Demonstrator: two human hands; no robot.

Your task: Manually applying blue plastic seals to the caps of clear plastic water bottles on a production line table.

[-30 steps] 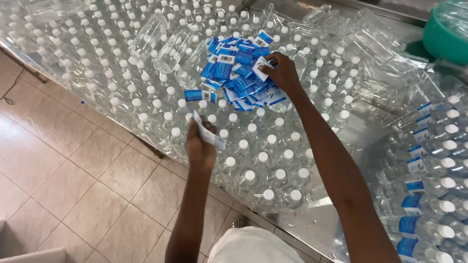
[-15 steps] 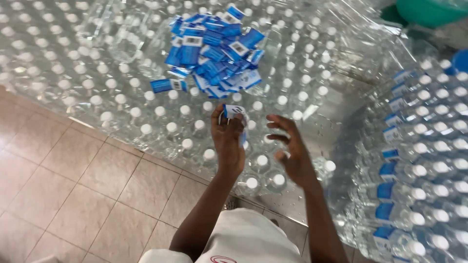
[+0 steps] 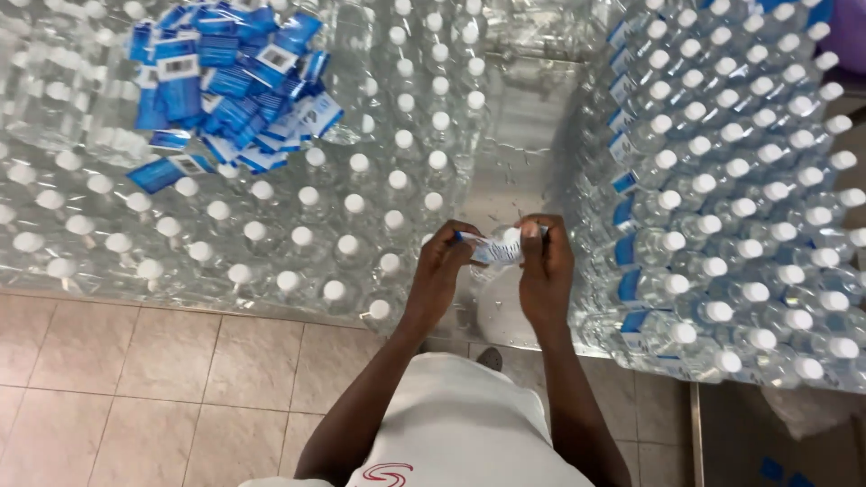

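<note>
Left hand: you are pinching the left end of a blue and white label sleeve [image 3: 487, 248] with your left hand [image 3: 440, 271], fingers closed on it, just below the middle of the frame.
Right hand: your right hand [image 3: 544, 271] is gripping the sleeve's right end, thumb and fingers closed, so the sleeve is being stretched between both hands.
Bottle under the sleeve: a clear capped bottle [image 3: 502, 302] is lying directly beneath your hands at the table's near edge; whether the sleeve is already going round its neck, you cannot tell from here.
Label pile: the loose blue labels [image 3: 225, 81] are resting on bottle caps in the upper left of the frame, well apart from your hands.
Unlabelled bottles: the white-capped upright bottles [image 3: 298, 216] are filling the left and centre of the steel table [image 3: 510, 144].
Labelled bottles: the stacked bottles with blue bands [image 3: 722, 207] are lying along the right of the frame.
Risk, sleeve: you are pulling from both ends, so an uneven tug could likely tear or twist the thin film.
Risk, bottle: it is sitting near the edge; a nudge could roll it onto the tiled floor [image 3: 135, 388].
Risk, pile: the labels are perching loosely and could slide between the caps.
</note>
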